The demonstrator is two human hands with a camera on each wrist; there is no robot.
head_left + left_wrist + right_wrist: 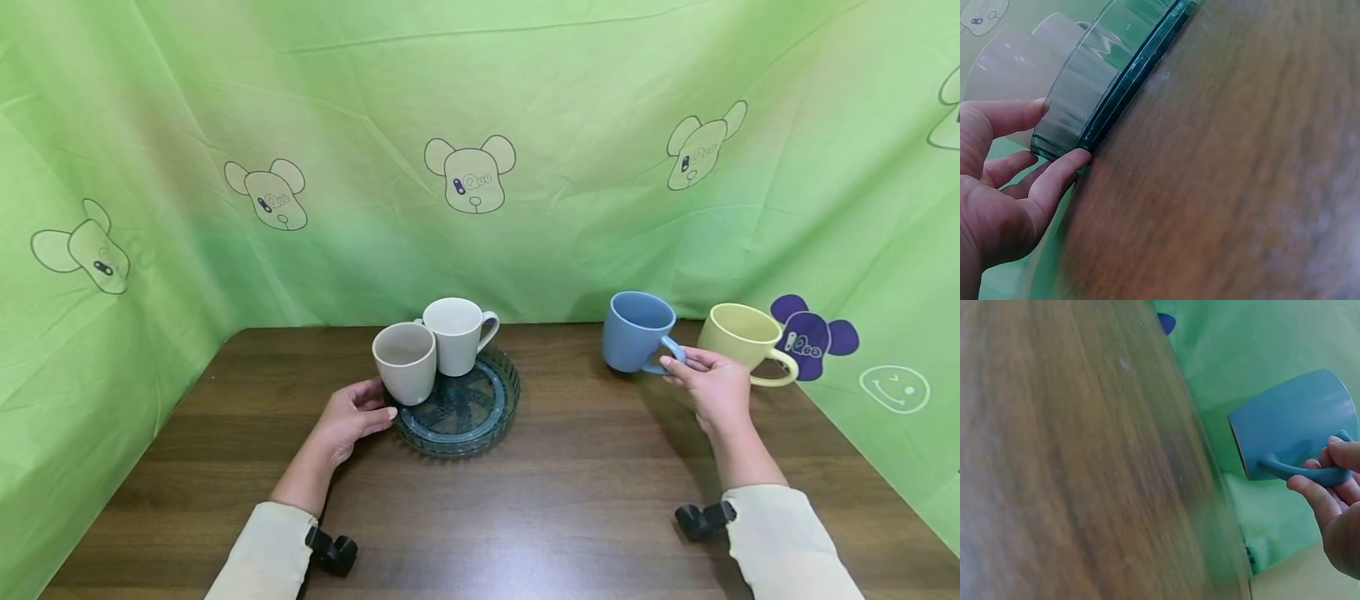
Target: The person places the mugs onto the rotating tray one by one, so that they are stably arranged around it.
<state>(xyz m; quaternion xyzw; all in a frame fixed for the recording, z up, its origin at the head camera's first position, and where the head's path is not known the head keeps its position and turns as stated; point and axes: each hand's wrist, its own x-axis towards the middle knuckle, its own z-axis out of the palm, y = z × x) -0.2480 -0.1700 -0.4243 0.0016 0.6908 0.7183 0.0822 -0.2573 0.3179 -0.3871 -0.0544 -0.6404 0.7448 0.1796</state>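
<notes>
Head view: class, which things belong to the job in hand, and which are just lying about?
Job:
- blue mug, held at its handle by the right hand
- dish, its edge held by the left hand
- grey mug and white mug, in the dish
- probably the yellow mug, in neither hand

Just there:
- green cloth
- table, seemingly only a surface

A curtained booth — green cloth (pixel 480 83) backs a wooden table (pixel 570 475).
</notes>
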